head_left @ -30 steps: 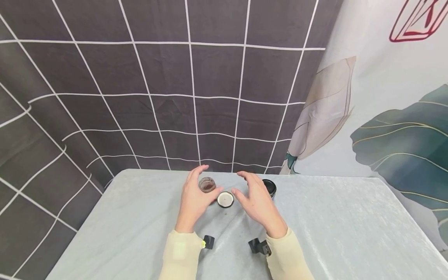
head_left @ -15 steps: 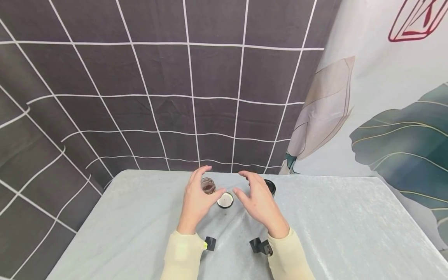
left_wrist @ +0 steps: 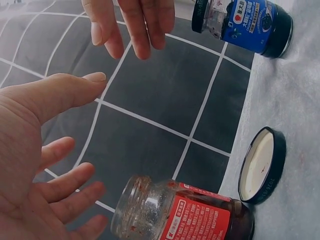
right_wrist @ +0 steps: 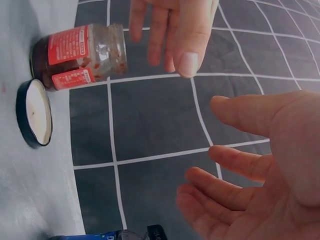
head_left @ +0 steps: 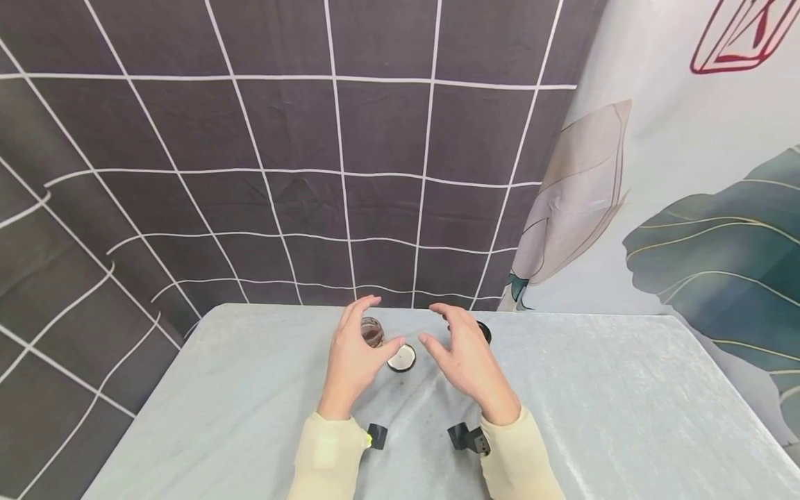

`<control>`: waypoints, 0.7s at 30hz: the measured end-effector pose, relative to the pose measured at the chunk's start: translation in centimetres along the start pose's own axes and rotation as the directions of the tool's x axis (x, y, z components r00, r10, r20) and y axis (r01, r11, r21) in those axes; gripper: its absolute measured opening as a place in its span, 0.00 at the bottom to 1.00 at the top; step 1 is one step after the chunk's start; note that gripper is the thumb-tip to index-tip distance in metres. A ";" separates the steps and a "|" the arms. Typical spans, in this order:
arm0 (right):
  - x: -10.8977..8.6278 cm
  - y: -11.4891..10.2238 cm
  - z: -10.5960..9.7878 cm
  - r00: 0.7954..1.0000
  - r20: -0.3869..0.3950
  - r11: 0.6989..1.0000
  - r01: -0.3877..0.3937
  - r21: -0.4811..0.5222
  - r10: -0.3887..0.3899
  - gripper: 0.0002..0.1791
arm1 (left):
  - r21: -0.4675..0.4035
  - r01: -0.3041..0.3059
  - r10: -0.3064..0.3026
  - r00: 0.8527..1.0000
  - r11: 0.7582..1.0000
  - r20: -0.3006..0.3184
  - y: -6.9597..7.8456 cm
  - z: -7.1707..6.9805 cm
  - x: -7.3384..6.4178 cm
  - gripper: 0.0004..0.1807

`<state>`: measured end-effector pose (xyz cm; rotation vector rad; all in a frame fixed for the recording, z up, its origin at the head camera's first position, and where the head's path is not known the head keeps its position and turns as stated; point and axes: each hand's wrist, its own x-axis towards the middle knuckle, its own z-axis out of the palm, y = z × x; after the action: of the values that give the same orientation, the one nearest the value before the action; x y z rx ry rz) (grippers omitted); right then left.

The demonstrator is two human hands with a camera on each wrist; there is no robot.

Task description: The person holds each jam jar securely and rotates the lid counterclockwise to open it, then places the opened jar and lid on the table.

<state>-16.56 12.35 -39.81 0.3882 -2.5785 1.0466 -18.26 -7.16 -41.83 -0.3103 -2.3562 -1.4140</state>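
Note:
An open glass jar (head_left: 372,332) with a red label and dark contents stands on the table, its bare mouth smeared with residue in the left wrist view (left_wrist: 135,207). Beside it my left hand (head_left: 351,357) hovers, fingers spread in a loose curve and holding nothing. A dark-rimmed lid (head_left: 402,358) lies with its cream inside up, between the two hands. My right hand (head_left: 471,361) is likewise raised and relaxed, grasping nothing. Behind it, partly hidden in the head view, stands a second jar (left_wrist: 250,27) with a blue label and a black lid on.
A pale grey cloth covers the table (head_left: 625,389). Dark fabric (head_left: 281,139) with a white grid hangs along the back and left side. To the right hangs a white cloth (head_left: 669,160) printed with leaves. Small black devices (head_left: 469,439) sit at both wrists.
Both hands shift very slightly right in the head view, and the right one covers more of the blue-labelled jar. The jars and lid stay put.

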 end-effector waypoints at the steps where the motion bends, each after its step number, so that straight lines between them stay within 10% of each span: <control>1: 0.0 0.0 0.0 1.000 0.000 1.000 -0.002 0.000 0.002 0.27 | 0.003 -0.003 0.003 1.000 1.000 -0.001 0.0 0.0 0.0 0.41; 21: 0.0 0.3 -0.7 0.999 0.016 1.000 -0.030 0.008 0.030 0.27 | 0.073 -0.042 0.041 0.999 0.996 0.013 0.9 0.7 -0.1 0.38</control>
<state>-16.56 13.05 -39.47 0.3631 -2.6026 1.0692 -17.94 -6.07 -41.46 -0.3463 -2.3903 -1.3071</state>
